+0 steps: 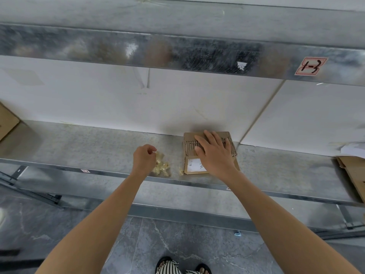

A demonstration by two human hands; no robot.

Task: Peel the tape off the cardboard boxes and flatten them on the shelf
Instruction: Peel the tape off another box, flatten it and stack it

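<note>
A stack of flattened cardboard boxes [189, 143] lies on the grey metal shelf [88, 147], against the white back wall, with a white label facing up near its front. My right hand [214, 152] lies flat on top of the stack with straight, spread fingers. My left hand [143, 158] is curled just left of the stack, its fingertips pinching a crumpled wad of clear yellowish tape [161, 165] that lies on the shelf near the front edge.
A brown box [7, 120] stands at the shelf's far left. More flat cardboard [353, 173] and white paper [353, 149] lie at the far right. An upper shelf beam [177, 54] with a red-framed label crosses overhead. Grey tiled floor is below.
</note>
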